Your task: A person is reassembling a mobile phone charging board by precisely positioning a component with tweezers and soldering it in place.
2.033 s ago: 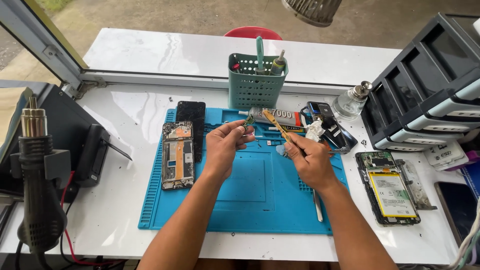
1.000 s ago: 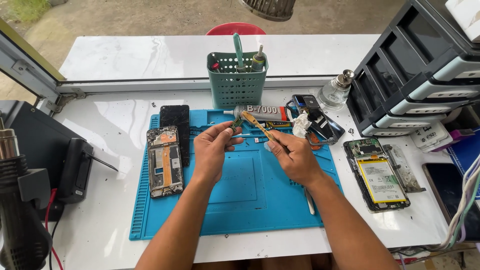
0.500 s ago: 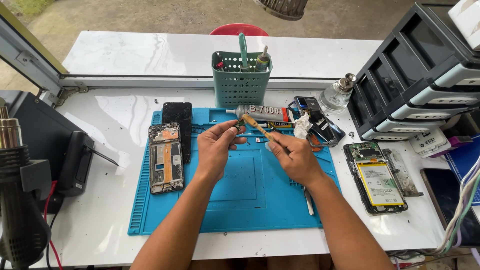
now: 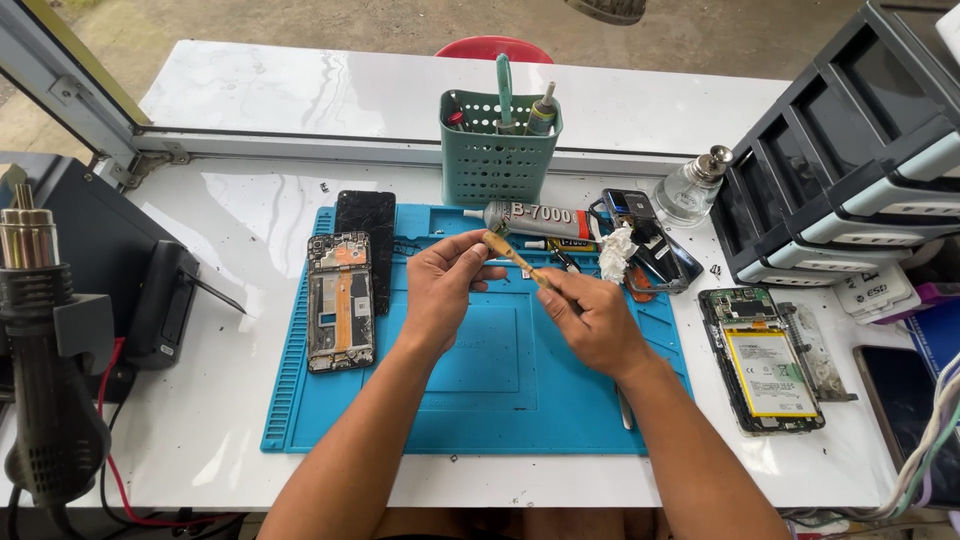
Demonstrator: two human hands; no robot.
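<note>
Both hands work over the smooth blue mat [image 4: 470, 400]: right hand [image 4: 592, 318] grips a slim wooden brush [image 4: 518, 258], left hand [image 4: 445, 285] pinches its bristled tip.

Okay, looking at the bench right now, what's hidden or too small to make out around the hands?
All from the head view:
- What the left hand pinches: hidden behind its fingertips.
- Brush tip: covered by the left fingers, bristles unseen.
- Metal tool on the blue mat: mostly hidden under the right hand and forearm.
- Heat gun: cut off by the left edge.
- Specks on the white table: too small to identify.
</note>
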